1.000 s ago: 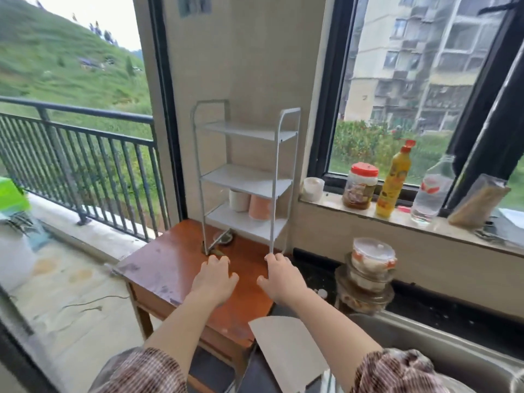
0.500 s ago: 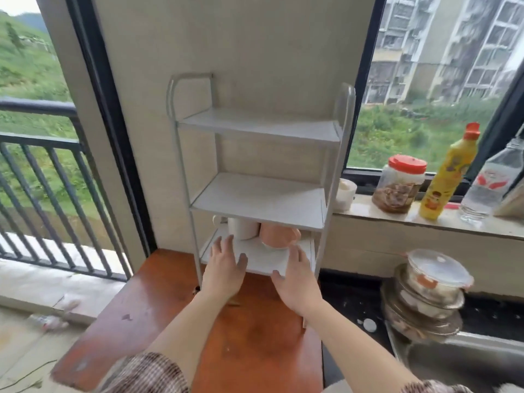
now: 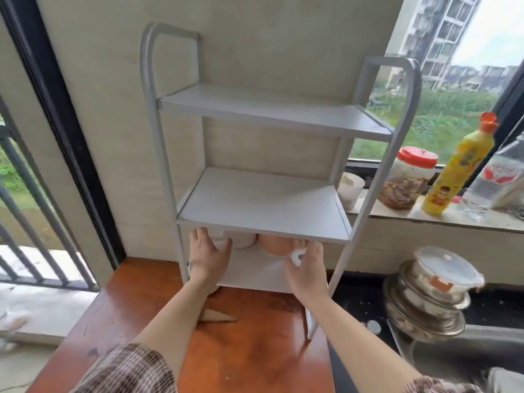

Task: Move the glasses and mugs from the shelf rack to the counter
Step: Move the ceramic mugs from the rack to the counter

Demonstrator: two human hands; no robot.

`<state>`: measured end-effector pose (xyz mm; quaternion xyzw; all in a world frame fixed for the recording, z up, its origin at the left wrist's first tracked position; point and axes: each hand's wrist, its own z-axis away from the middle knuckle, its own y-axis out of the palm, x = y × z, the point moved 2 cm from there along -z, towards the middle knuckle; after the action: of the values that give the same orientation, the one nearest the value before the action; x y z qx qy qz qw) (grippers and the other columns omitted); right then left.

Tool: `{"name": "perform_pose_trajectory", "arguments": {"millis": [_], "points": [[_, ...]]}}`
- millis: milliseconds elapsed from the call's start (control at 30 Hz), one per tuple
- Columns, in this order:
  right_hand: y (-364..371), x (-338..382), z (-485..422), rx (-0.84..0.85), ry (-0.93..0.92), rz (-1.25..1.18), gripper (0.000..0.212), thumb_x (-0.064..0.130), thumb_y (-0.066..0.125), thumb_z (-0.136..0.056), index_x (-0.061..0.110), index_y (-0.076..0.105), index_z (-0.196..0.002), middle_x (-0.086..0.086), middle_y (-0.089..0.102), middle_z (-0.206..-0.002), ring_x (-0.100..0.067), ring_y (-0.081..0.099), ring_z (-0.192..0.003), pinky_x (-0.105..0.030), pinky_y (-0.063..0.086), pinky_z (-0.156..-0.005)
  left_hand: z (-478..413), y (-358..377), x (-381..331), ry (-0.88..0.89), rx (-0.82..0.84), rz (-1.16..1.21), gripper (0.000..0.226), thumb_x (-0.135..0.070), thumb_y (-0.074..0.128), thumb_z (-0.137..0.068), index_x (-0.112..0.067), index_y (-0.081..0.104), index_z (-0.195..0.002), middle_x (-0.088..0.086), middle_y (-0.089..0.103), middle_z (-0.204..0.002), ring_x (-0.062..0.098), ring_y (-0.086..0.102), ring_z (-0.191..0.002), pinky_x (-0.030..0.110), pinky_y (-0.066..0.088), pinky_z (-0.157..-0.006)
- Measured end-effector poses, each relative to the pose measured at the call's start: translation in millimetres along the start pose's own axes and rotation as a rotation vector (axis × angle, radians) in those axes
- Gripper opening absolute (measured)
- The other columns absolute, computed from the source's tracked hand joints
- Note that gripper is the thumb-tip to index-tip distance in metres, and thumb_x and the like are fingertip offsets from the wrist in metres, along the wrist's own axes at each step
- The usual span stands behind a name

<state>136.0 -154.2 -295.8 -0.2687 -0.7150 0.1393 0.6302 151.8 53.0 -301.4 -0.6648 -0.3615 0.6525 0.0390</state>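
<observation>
Mugs, a white mug (image 3: pixel 244 240) and a pink mug (image 3: pixel 276 245), sit on the shelf rack's (image 3: pixel 263 202) bottom tier. Your left hand (image 3: pixel 206 258) and right hand (image 3: pixel 304 270) reach in with spread, seemingly empty fingers; grasp each mug firmly and lift clear of the shelf above.

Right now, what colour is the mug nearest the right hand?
Pinkish-orange mug, head view.
</observation>
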Motion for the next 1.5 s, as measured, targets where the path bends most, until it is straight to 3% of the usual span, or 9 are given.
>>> {"name": "perform_pose_trajectory", "arguments": {"millis": [167, 267, 400, 500, 667, 833, 967, 1200, 1500], "points": [[0.6, 3.5, -4.8, -0.118, 0.112, -0.124, 0.002, 0.014, 0.054, -0.092, 0.015, 0.053, -0.094, 0.002, 0.053, -0.094, -0.012, 0.053, -0.078, -0.014, 0.037, -0.063, 13.3, -3.0, -5.1, -0.077, 0.008, 0.125, 0.024, -0.035, 0.049, -0.093, -0.014, 0.045, -0.083, 0.005, 0.050, -0.091, 0.019, 0.046, -0.074, 0.030, 0.031, -0.056], [-4.2, 10.0, -1.4, -0.042, 0.142, -0.021, 0.014, 0.013, 0.051, -0.094, 0.019, 0.051, -0.082, 0.004, 0.055, -0.084, -0.011, 0.054, -0.075, -0.013, 0.035, -0.058, 29.0, -7.4, -13.1, -0.102, 0.046, 0.049, 0.029, -0.037, 0.050, -0.095, -0.008, 0.051, -0.089, 0.013, 0.052, -0.102, 0.024, 0.049, -0.077, 0.030, 0.032, -0.060], [-6.9, 20.0, 19.7, 0.108, 0.087, 0.097, 0.013, 0.014, 0.050, -0.094, 0.012, 0.045, -0.083, -0.002, 0.059, -0.090, -0.011, 0.054, -0.071, -0.017, 0.039, -0.057, 57.6, -15.3, -15.4, -0.099, 0.142, 0.224, 0.029, -0.034, 0.052, -0.093, -0.005, 0.055, -0.089, 0.017, 0.057, -0.085, 0.036, 0.058, -0.089, 0.031, 0.038, -0.062], [-12.2, 22.3, 40.5, 0.174, 0.117, 0.074, 0.005, 0.018, 0.052, -0.094, 0.014, 0.051, -0.090, -0.005, 0.061, -0.093, -0.014, 0.058, -0.077, -0.020, 0.045, -0.060, 76.1, -23.7, -16.0, -0.179, 0.175, 0.312, 0.039, -0.039, 0.053, -0.092, -0.004, 0.061, -0.109, 0.018, 0.064, -0.103, 0.031, 0.061, -0.101, 0.034, 0.047, -0.074], [-24.8, 21.4, 66.4, 0.182, 0.232, -0.067, 0.008, 0.021, 0.062, -0.088, 0.016, 0.061, -0.095, -0.005, 0.065, -0.096, -0.015, 0.061, -0.085, -0.021, 0.047, -0.066, 94.0, -34.6, -21.0, -0.285, 0.141, 0.447, 0.031, -0.052, 0.052, -0.088, -0.024, 0.064, -0.083, -0.003, 0.066, -0.092, 0.016, 0.061, -0.091, 0.035, 0.049, -0.079], [-28.4, 25.1, 77.1, 0.220, 0.595, -0.444, 0.049, 0.062, 0.056, -0.083, 0.023, 0.050, -0.112, 0.007, 0.053, -0.107, -0.019, 0.048, -0.105, -0.044, 0.043, -0.099, 96.6, -44.1, -18.0, -0.451, 0.074, 0.554, 0.039, -0.060, 0.060, -0.080, -0.024, 0.059, -0.066, 0.001, 0.063, -0.076, 0.026, 0.064, -0.084, 0.049, 0.055, -0.087], [-24.9, 24.3, 73.4, 0.147, 0.766, -0.590, 0.075, 0.068, 0.056, -0.080, 0.015, 0.046, -0.133, -0.012, 0.051, -0.128, -0.033, 0.052, -0.112, -0.052, 0.049, -0.095, 93.6, -42.9, -9.9, -0.544, 0.059, 0.610, 0.045, -0.059, 0.069, -0.074, -0.018, 0.056, -0.062, 0.004, 0.061, -0.070, 0.025, 0.064, -0.078, 0.047, 0.057, -0.085], [-13.3, 17.7, 64.0, 0.133, 0.771, -0.823, 0.085, 0.063, 0.069, -0.072, 0.021, 0.039, -0.139, -0.016, 0.048, -0.136, -0.039, 0.048, -0.122, -0.056, 0.042, -0.102, 84.5, -35.1, -2.7, -0.668, 0.219, 0.808, 0.054, -0.045, 0.076, -0.073, -0.009, 0.057, -0.109, 0.014, 0.061, -0.104, 0.032, 0.063, -0.101, 0.042, 0.058, -0.079], [-22.0, 3.9, 81.2, 0.143, 0.776, -0.846, 0.076, 0.052, 0.075, -0.067, 0.019, 0.045, -0.128, -0.017, 0.053, -0.120, -0.038, 0.058, -0.107, -0.047, 0.050, -0.094, 88.9, -30.7, 5.3, -0.676, 0.398, 0.772, 0.062, -0.051, 0.072, -0.071, -0.012, 0.054, -0.115, 0.015, 0.057, -0.103, 0.031, 0.061, -0.085, 0.048, 0.058, -0.072]]}}
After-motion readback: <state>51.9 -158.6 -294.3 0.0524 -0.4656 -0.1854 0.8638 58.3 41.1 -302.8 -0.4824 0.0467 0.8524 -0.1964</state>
